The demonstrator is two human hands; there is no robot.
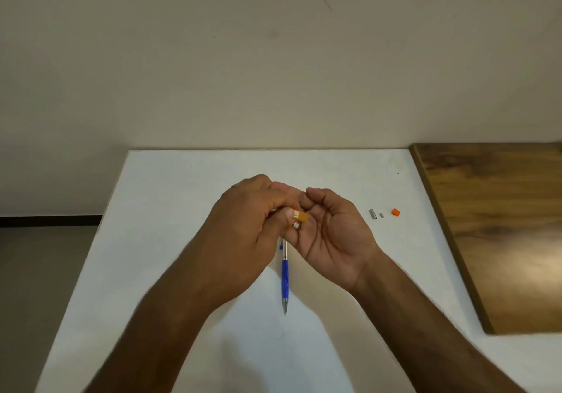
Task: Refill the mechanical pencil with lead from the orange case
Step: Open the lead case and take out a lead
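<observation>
My left hand [243, 219] grips the orange lead case [301, 217], with its end pointing at my right hand [331, 228]. That hand is cupped palm up right beside the case, fingers curled, and I see nothing in it. Any lead is too thin to make out. The blue and silver mechanical pencil [285, 277] shows below the hands, tip pointing toward me. Its upper end is hidden behind my fingers, so I cannot tell whether it is held or lying on the white table [182, 179].
To the right on the table lie a small silver cap [371, 213], a tiny pale eraser piece [382, 215] and an orange lid [395, 212]. A wooden board [492, 225] covers the right side. The table's left edge drops to the floor.
</observation>
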